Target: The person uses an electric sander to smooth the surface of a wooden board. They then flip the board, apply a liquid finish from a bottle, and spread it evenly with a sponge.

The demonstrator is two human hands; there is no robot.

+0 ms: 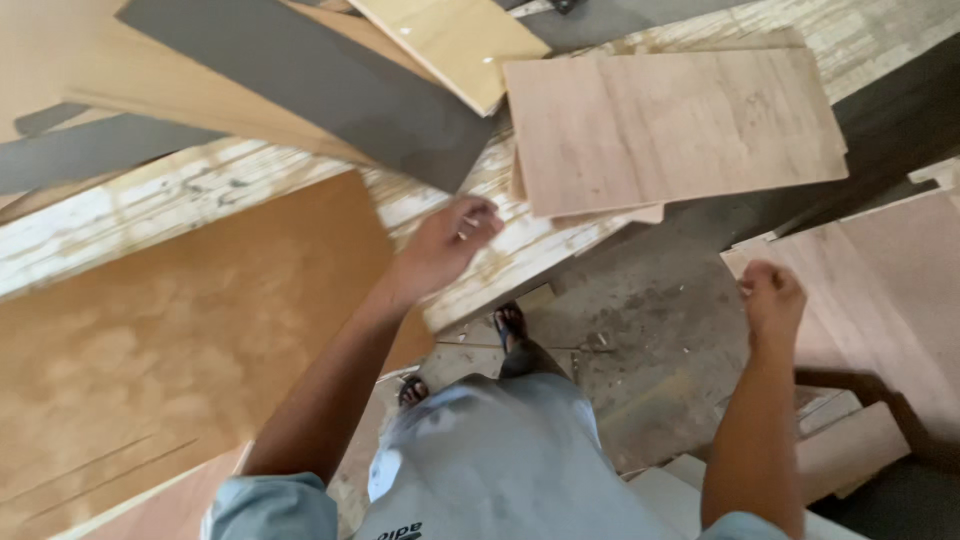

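You stand on a dusty grey concrete floor [650,330] littered with offcuts. Your left hand [445,245] hovers, fingers curled, over the worn whitewashed plank [200,190]; it may pinch something small, though blur hides it. Your right hand [772,300] is loosely fisted, empty, just beside a pale plywood sheet [880,290]. Beyond lie one square pinkish plywood panel [670,125] and one dark grey laminate strip [320,80].

The single head-worn camera looks steeply down past the person's own chest and legs at the bottom centre of the frame, close above a worn white workbench [150,205] crossing the upper left and the concrete floor [660,330] at centre right, within arm's reach.
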